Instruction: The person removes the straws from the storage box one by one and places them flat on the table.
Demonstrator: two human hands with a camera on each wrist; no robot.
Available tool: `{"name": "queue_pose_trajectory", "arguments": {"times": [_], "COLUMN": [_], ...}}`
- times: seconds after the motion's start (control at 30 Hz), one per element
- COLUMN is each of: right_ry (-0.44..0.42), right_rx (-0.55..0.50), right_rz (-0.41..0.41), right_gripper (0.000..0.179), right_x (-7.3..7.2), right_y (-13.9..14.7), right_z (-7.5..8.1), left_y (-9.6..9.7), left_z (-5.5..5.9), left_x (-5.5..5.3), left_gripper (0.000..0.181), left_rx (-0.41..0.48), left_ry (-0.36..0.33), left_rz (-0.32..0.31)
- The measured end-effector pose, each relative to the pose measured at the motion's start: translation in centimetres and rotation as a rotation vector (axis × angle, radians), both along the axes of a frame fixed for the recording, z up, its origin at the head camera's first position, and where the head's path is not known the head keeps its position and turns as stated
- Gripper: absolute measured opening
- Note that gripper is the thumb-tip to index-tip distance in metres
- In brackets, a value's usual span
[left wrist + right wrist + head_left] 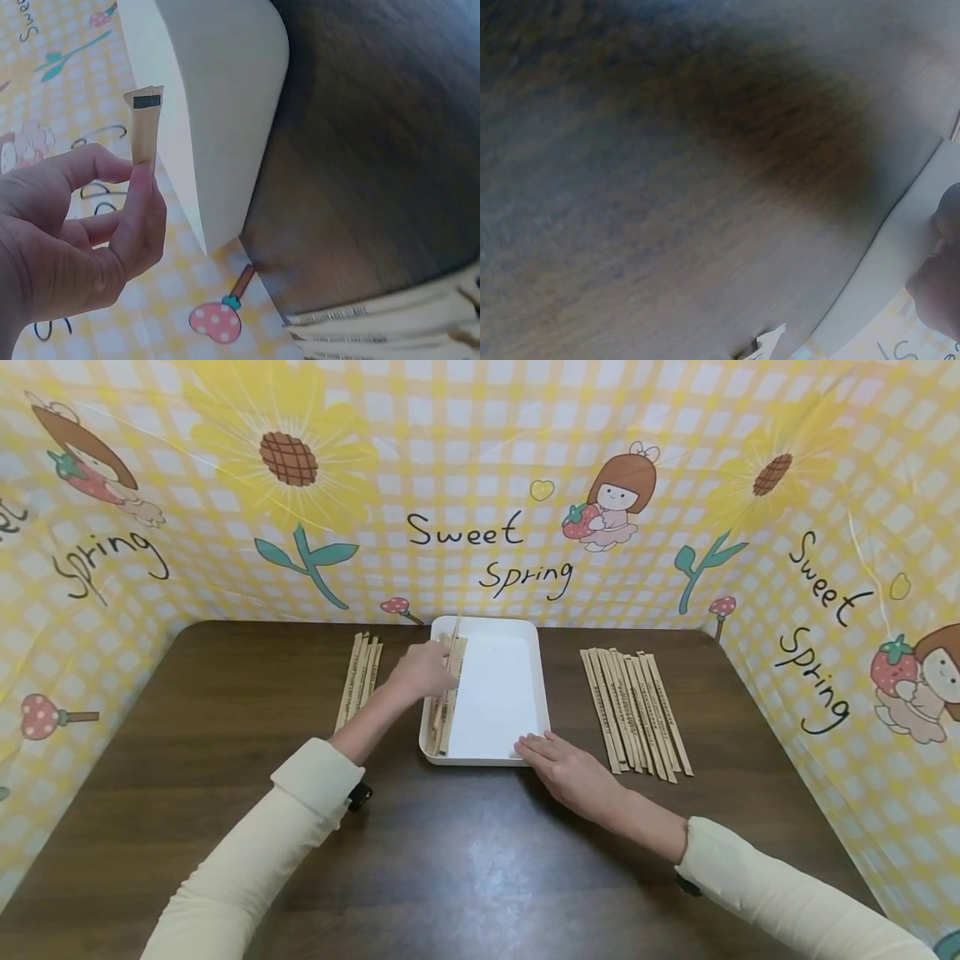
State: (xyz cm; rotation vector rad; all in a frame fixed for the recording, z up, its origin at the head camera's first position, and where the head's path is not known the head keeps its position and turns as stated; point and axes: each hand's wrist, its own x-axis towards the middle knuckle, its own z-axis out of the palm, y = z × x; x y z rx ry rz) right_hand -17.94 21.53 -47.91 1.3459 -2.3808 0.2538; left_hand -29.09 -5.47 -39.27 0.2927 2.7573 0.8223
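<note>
In the head view, a white rectangular tray (501, 693) holds several slim brown paper-wrapped sticks (438, 727) along its left side. Over that side is my left hand (425, 672). Its thumb and fingers pinch a slim paper-wrapped stick (145, 135), whose dark-marked end points up in the left wrist view. The hand hides part of the sticks in the tray. My right hand (573, 777) rests on the tray's near right corner with its fingers extended; only a dark part of it shows at the right wrist view's edge.
Several more wrapped sticks (357, 681) lie on the brown table (465, 860) left of the tray. A wider row of them (636, 714) lies to the right. A yellow checked cloth (465, 468) with printed flowers and figures stands behind and at both sides.
</note>
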Motion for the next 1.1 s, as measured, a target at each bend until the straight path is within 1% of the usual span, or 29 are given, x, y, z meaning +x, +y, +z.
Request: {"name": "queue_pose_trajectory", "arguments": {"times": [0.1, 0.17, 0.27, 0.33, 0.4, 0.47, 0.53, 0.63, 0.73, 0.83, 0.87, 1.0, 1.1], "right_ry": [-0.001, 0.000, 0.000, 0.003, 0.003, 0.004, 0.006, 0.009, 0.000, -0.014, -0.017, -0.019, -0.015], "right_rx": [-0.004, -0.001, 0.005, 0.008, 0.009, 0.008, 0.008, 0.007, 0.007, 0.011, 0.014, 0.021, 0.018], "right_rz": [0.003, 0.001, -0.005, -0.009, -0.010, -0.008, -0.006, -0.002, -0.004, -0.009, -0.010, -0.010, -0.006], "right_gripper": [0.042, 0.042, 0.042, 0.043, 0.043, 0.044, 0.044, 0.044, 0.043, 0.042, 0.042, 0.042, 0.043], "right_x": [0.0, 0.0, 0.1, 0.1, 0.1, 0.1, 0.0, -0.1, 0.0, 0.0, 0.0, 0.1, 0.1], "right_y": [0.0, 0.0, 0.0, 0.1, 0.1, 0.1, 0.1, 0.1, 0.1, 0.1, 0.1, 0.1, 0.1], "right_z": [0.0, 0.0, 0.1, 0.1, 0.1, 0.0, 0.0, -0.2, -0.2, 0.0, 0.1, 0.1, 0.0], "left_y": [-1.0, -1.7, -2.8, -3.5, -4.3, -5.1, -6.0, -7.3, -8.5, -9.6, -10.0, -11.4, -12.1], "left_z": [0.1, 0.1, -0.1, -0.3, -0.6, -0.8, -1.0, -1.3, -1.5, -1.9, -2.0, -2.5, -2.6], "left_x": [-0.1, -0.2, -0.2, -0.2, -0.2, -0.1, 0.0, 0.1, 0.2, 0.2, 0.2, 0.1, 0.2], "left_gripper": [0.058, 0.052, 0.048, 0.048, 0.055, 0.058, 0.057, 0.052, 0.052, 0.056, 0.052, 0.053, 0.054], "left_rx": [-0.007, -0.027, -0.048, -0.057, -0.062, -0.078, -0.093, -0.111, -0.120, -0.125, -0.128, -0.131, -0.135], "left_ry": [0.014, 0.027, 0.034, 0.024, 0.012, 0.011, 0.013, 0.017, -0.003, -0.020, -0.022, -0.037, -0.072], "left_rz": [0.014, 0.011, -0.001, -0.004, -0.004, -0.002, 0.004, 0.031, 0.066, 0.085, 0.088, 0.093, 0.100]}}
